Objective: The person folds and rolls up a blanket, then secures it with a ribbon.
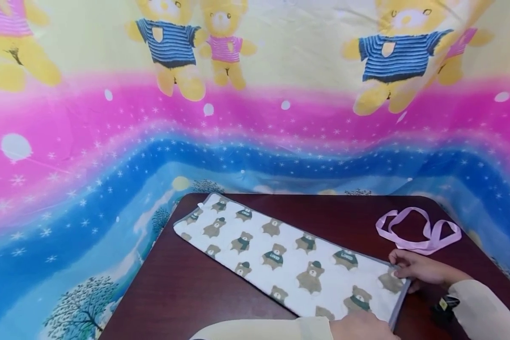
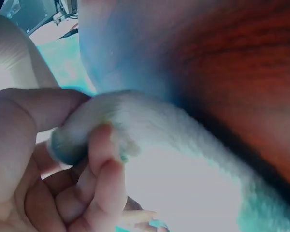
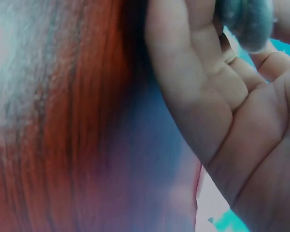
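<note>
Pinching the bear-print cloth [image 1: 289,248] near its right-end corners, the left hand [image 1: 362,327] and right hand [image 1: 426,270] probably needed even tension.

Dk red-brn table [image 1: 174,283] w/ bear-print cloth [image 1: 276,259] on it, pink ribbon [image 1: 429,245] far R

A white cloth [image 1: 259,245], printed with brown bears and edged in grey, lies as a long strip slanting across the bench [image 1: 161,293]. The left hand [image 1: 362,326] and right hand [image 1: 429,270] pinch its nearer end.
</note>
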Tool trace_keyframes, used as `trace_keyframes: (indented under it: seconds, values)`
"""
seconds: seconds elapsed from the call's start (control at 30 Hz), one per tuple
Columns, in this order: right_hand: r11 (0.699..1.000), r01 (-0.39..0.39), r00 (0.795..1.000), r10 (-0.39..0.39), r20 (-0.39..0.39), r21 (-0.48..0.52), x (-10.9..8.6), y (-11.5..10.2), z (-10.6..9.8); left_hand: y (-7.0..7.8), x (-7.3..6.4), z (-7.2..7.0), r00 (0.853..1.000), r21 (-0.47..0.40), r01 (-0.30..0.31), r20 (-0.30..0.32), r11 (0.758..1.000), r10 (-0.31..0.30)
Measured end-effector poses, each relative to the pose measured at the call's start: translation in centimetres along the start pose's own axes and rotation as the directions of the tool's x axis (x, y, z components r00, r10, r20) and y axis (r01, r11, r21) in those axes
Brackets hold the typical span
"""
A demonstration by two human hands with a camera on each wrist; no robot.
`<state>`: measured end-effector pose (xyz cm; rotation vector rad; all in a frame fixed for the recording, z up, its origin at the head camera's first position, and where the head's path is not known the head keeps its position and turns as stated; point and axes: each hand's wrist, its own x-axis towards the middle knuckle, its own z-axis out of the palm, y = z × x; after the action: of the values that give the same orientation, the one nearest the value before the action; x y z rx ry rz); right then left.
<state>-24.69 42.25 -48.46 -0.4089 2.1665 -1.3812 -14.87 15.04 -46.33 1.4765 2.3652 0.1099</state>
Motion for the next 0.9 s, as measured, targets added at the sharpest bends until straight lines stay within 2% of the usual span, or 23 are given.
trace_keyframes:
  seconds: [0.07, 0.1, 0.17, 0.27, 0.33, 0.4, 0.47, 0.57, 0.67, 0.8, 0.9]
  values:
    - [1.0, 0.014, 1.0, -0.014, 0.019, 0.012, -0.1, 0.0, -0.1, 0.1, -0.3, -0.4, 1.0, 0.044, 0.001, -0.028, 0.999, 0.0]
    - [1.0, 0.021, 0.999, -0.021, 0.028, 0.015, -0.2, -0.1, -0.2, 0.1, -0.5, -0.6, 0.996, 0.128, -0.055, -0.064, 0.99, 0.063]
    - [0.999, 0.035, 0.998, -0.037, 0.053, 0.027, -0.2, -0.2, -0.4, 0.0, -0.8, -0.8, 0.986, 0.22, -0.086, -0.118, 0.972, 0.114]
    - [0.992, 0.055, 0.99, -0.069, 0.123, 0.113, -0.3, -0.4, -0.7, 0.2, -1.1, -1.1, 0.98, 0.276, -0.08, -0.152, 0.958, 0.126]
    - [0.979, 0.064, 0.979, -0.099, 0.177, 0.193, -0.4, -0.5, -0.9, 0.2, -1.1, -1.2, 0.981, 0.284, -0.072, -0.153, 0.956, 0.119]
    - [0.972, 0.077, 0.967, -0.127, 0.219, 0.223, -0.5, -0.6, -1.2, 0.3, -1.1, -1.4, 0.986, 0.255, -0.053, -0.137, 0.966, 0.091]
    - [0.976, 0.104, 0.964, -0.146, 0.223, 0.189, -0.6, -0.6, -1.4, 0.3, -1.2, -1.5, 0.989, 0.224, -0.041, -0.128, 0.974, 0.071]
    - [0.988, 0.135, 0.97, -0.147, 0.194, 0.071, -0.6, -0.5, -1.5, 0.2, -1.2, -1.8, 0.993, 0.188, -0.016, -0.115, 0.982, 0.038]
    - [0.989, 0.143, 0.977, -0.138, 0.164, -0.019, -0.5, -0.3, -1.5, 0.0, -1.4, -2.0, 0.995, 0.172, -0.014, -0.099, 0.985, 0.031]
    - [0.979, 0.177, 0.98, -0.166, 0.107, -0.099, -0.4, 0.2, -1.5, 0.2, -1.6, -2.3, 0.996, 0.145, 0.017, -0.086, 0.989, -0.005]
    - [0.963, 0.227, 0.974, -0.221, 0.056, -0.145, -0.3, 0.4, -1.7, 0.4, -1.8, -2.5, 0.992, 0.174, 0.024, -0.122, 0.984, -0.002]
